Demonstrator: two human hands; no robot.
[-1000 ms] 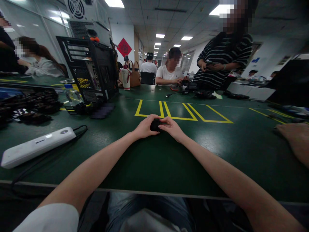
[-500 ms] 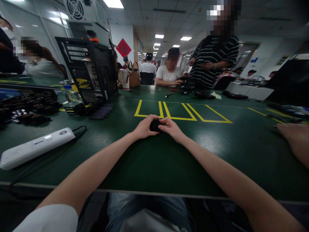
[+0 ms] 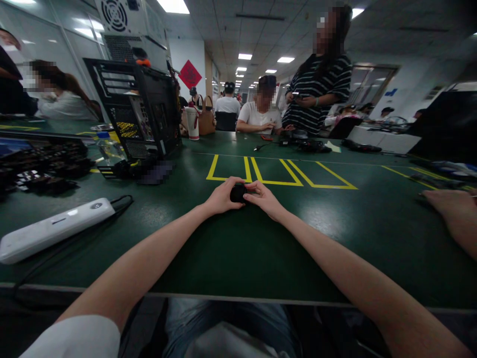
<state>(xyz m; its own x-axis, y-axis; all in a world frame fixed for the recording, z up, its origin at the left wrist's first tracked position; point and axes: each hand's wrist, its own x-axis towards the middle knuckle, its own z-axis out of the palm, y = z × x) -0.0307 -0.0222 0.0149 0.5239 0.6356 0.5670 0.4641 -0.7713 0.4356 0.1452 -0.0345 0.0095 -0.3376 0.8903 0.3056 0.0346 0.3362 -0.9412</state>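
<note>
A small, dark, rounded object (image 3: 237, 194) is between my two hands, low over the green table (image 3: 238, 248); its kind cannot be made out. My left hand (image 3: 222, 195) curls round its left side, with the thumb below and the fingers above. From the right, my right hand (image 3: 262, 198) grips it with fingertips and thumb. Part of the object is hidden behind the fingers. Just beyond both hands lie yellow tape outlines (image 3: 274, 184) on the tabletop.
To the left are a white elongated device (image 3: 57, 228) with a black cable, an open black computer case (image 3: 149, 109) and a plastic bottle (image 3: 109, 148). Another person's hand (image 3: 452, 211) rests at the right edge. A white cup (image 3: 193, 123) stands farther back.
My hands and the dark object stay almost where they were. Across the table, the standing person in stripes has shifted left, and the seated person's hands have drawn together.
</note>
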